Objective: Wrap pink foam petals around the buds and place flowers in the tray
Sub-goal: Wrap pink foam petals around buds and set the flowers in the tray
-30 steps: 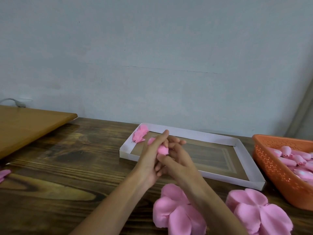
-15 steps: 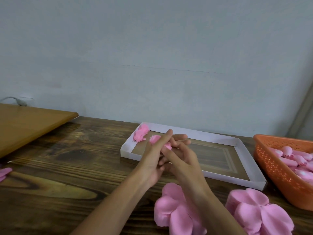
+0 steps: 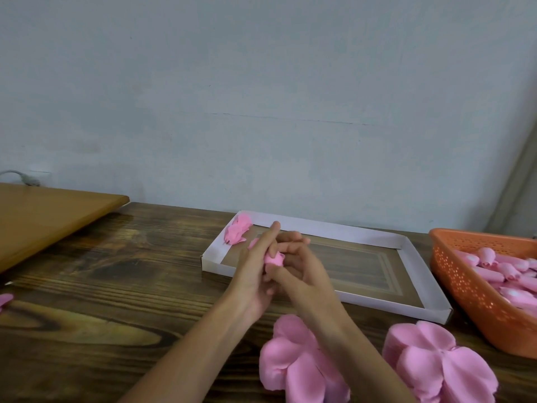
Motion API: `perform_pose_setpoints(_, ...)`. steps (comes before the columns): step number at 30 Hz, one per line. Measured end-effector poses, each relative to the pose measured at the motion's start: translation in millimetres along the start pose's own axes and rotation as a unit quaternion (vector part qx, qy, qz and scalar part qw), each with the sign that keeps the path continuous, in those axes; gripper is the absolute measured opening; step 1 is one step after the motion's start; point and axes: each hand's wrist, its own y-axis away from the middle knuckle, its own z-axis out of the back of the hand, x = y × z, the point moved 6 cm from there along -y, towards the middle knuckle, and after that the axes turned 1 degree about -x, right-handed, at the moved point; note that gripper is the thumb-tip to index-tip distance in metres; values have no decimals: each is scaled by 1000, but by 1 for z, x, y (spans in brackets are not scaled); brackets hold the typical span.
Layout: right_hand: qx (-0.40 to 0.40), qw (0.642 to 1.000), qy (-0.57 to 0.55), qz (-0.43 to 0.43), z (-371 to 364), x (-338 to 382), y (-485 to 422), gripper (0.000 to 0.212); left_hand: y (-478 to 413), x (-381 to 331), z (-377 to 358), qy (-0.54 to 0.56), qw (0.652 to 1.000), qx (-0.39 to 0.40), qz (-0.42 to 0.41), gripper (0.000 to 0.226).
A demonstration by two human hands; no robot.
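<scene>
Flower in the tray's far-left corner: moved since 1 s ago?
No. The pink flower lies in the same far-left corner of the white tray, against its rim as before.

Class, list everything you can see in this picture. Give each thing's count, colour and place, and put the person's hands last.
table: one, dark brown wood, under everything
board: one, light brown, far left
cable: one, grey, against the wall, far left
tray: one, white, middle of the table
finished flower: one, pink, in the tray's far left corner
petal stacks: two, pink, near edge, in front of the tray
basket: one, orange, right edge
buds: many, pink, in the basket
scrap: one, pink, left edge of the table
unfinished flower: one, pink, held between both hands
left hand: one, over the tray's near left corner
right hand: one, beside the left
</scene>
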Motion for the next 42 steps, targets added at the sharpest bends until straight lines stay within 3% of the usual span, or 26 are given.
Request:
perform_pose_setpoints(3, 5, 999, 29, 22, 0, 3, 3, 9, 2, 1, -2, 11, 1000, 6, 6, 48)
perform_pose_setpoints(7, 16, 997, -29, -68, -2, 3, -1, 32, 4, 2, -7, 56, 998, 30, 6, 53)
perform_pose_setpoints(11, 49, 998, -34, -33, -6, 5, -1, 12, 5, -2, -4, 65, 998, 14, -3, 53)
perform_pose_setpoints(13, 44, 999, -14, -25, -8, 3, 1, 17, 4, -1, -3, 52, 998, 16, 5, 52)
perform_pose_setpoints(16, 13, 993, -7, -115, -3, -8, -3, 30, 4, 4, -5, 55, 998, 33, 9, 48)
perform_pose_setpoints(18, 25, 989, 27, -145, -1, -10, -4, 28, 2, 8, -6, 61, 997, 42, 8, 48)
perform_pose_setpoints(20, 54, 991, 48, -112, -4, -6, -2, 15, -1, 7, -2, 70, 997, 34, -2, 51)
perform_pose_setpoints(24, 67, 997, 47, 5, -6, 6, 8, 11, -5, 4, 6, 12, 1000, 17, 3, 56)
perform_pose_setpoints(30, 21, 994, 75, -73, 3, -4, 3, 32, -3, 10, -1, 25, 999, 43, 15, 60)
perform_pose_setpoints(38, 10, 997, 48, 55, -1, 8, 5, 10, -3, 2, 1, 3, 999, 45, 10, 62)
perform_pose_setpoints(42, 20, 997, 14, -74, -6, -4, -1, 31, -1, 7, -1, 44, 998, 54, 10, 56)
